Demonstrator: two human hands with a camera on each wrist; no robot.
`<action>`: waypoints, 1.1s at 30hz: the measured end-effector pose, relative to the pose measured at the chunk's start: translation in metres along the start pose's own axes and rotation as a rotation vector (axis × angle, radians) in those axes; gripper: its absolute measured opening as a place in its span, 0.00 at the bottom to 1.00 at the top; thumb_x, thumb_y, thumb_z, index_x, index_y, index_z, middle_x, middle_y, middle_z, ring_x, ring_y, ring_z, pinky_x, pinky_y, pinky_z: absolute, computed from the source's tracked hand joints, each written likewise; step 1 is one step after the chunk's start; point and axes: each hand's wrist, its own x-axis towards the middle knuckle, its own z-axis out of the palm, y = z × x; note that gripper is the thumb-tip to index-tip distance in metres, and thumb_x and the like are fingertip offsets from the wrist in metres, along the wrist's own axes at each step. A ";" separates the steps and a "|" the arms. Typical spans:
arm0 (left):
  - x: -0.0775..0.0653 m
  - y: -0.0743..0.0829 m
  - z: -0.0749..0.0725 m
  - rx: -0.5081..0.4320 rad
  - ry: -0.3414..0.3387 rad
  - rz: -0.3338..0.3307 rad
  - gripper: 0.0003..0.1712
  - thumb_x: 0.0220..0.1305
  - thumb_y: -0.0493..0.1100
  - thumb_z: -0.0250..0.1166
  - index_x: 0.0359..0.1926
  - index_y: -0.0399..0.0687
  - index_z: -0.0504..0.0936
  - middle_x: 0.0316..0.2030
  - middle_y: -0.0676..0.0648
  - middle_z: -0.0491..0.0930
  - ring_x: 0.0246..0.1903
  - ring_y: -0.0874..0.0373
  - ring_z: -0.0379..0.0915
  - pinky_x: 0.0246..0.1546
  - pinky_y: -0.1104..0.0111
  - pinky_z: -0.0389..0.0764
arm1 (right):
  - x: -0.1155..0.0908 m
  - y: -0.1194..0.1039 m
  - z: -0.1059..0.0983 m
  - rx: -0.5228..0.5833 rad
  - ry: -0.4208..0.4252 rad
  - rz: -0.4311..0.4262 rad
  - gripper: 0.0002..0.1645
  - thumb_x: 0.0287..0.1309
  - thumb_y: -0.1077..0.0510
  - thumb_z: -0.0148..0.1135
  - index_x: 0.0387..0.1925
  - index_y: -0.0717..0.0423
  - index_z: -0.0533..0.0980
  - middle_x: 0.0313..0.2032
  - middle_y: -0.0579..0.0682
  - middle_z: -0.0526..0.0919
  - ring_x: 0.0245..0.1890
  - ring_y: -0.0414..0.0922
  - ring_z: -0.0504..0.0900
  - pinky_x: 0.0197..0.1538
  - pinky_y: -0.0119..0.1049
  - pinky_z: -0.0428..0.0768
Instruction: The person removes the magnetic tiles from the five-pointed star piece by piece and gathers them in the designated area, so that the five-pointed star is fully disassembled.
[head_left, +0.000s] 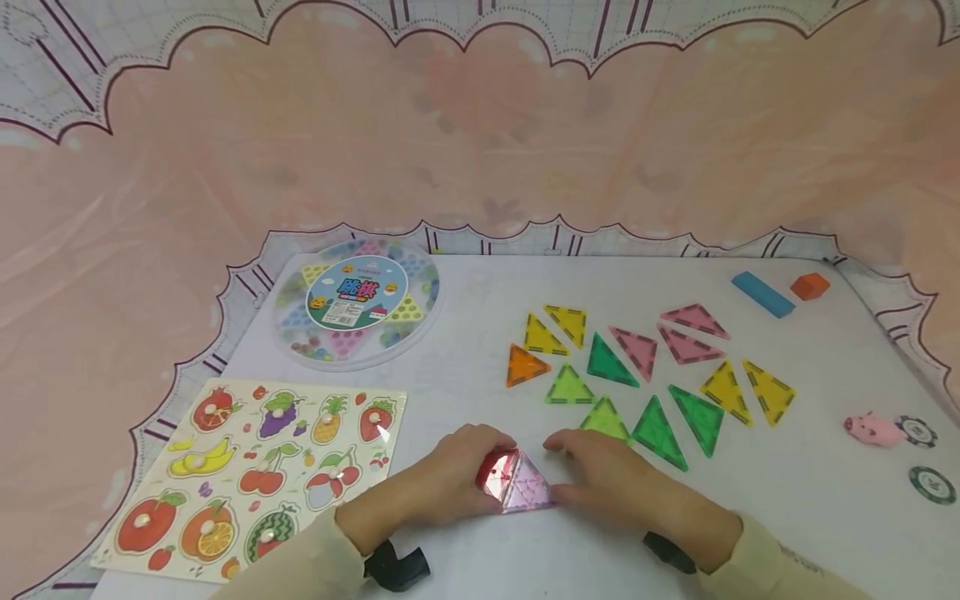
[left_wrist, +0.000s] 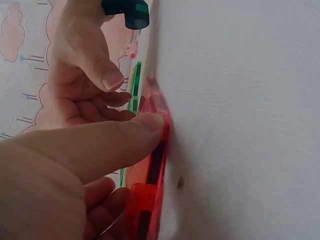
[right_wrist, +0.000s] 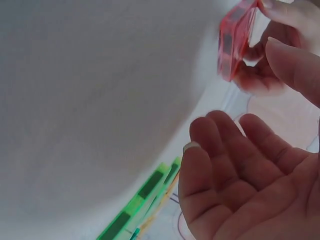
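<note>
Near the front middle of the table, my left hand (head_left: 453,477) pinches a red translucent magnetic tile (head_left: 498,475) between thumb and fingers. Against that tile's right side stands a pink triangular tile (head_left: 529,487). The left wrist view shows my thumb pressing the red tile's edge (left_wrist: 158,150). My right hand (head_left: 618,482) is just right of the pink tile, palm turned towards it, with fingers loosely bent and nothing held. In the right wrist view a gap separates the right hand (right_wrist: 250,175) from the pinkish-red tiles (right_wrist: 234,42).
Several flat triangular tiles lie beyond my right hand, among them green (head_left: 660,432), yellow (head_left: 726,392), pink (head_left: 692,343) and orange (head_left: 525,365). At left are a fruit puzzle board (head_left: 247,442) and a round game box (head_left: 357,292). Blocks (head_left: 763,293), a pig figure (head_left: 873,429) and chips (head_left: 932,484) lie right.
</note>
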 end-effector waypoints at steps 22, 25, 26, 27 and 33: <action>0.001 -0.004 0.006 -0.030 0.074 0.104 0.35 0.47 0.48 0.70 0.55 0.51 0.65 0.50 0.58 0.67 0.50 0.65 0.61 0.53 0.68 0.64 | 0.006 -0.001 0.004 0.208 -0.157 -0.058 0.23 0.48 0.49 0.65 0.47 0.47 0.72 0.33 0.39 0.74 0.32 0.39 0.71 0.35 0.31 0.73; 0.001 -0.005 0.006 -0.040 0.077 0.091 0.35 0.46 0.48 0.70 0.55 0.52 0.66 0.49 0.58 0.67 0.49 0.65 0.61 0.52 0.69 0.65 | 0.006 0.000 0.004 0.209 -0.174 -0.066 0.20 0.49 0.50 0.65 0.46 0.46 0.73 0.35 0.37 0.74 0.35 0.38 0.71 0.40 0.32 0.73; 0.002 -0.005 0.006 -0.044 0.081 0.084 0.34 0.46 0.49 0.70 0.55 0.53 0.66 0.49 0.58 0.67 0.49 0.65 0.61 0.51 0.69 0.65 | 0.006 0.000 0.004 0.219 -0.183 -0.065 0.20 0.49 0.50 0.65 0.45 0.45 0.73 0.35 0.37 0.74 0.36 0.38 0.71 0.41 0.33 0.73; 0.003 -0.005 0.005 -0.047 0.084 0.077 0.34 0.46 0.49 0.70 0.55 0.53 0.66 0.48 0.58 0.67 0.48 0.65 0.62 0.51 0.70 0.66 | 0.006 -0.001 0.004 0.226 -0.193 -0.065 0.20 0.49 0.50 0.65 0.45 0.45 0.72 0.36 0.36 0.73 0.37 0.38 0.71 0.42 0.33 0.72; 0.006 -0.007 0.003 -0.056 0.079 0.043 0.33 0.46 0.51 0.70 0.54 0.55 0.67 0.48 0.59 0.67 0.48 0.65 0.61 0.50 0.70 0.67 | 0.005 -0.003 0.006 0.247 -0.200 -0.091 0.17 0.50 0.50 0.63 0.43 0.45 0.73 0.33 0.38 0.73 0.34 0.39 0.71 0.37 0.31 0.72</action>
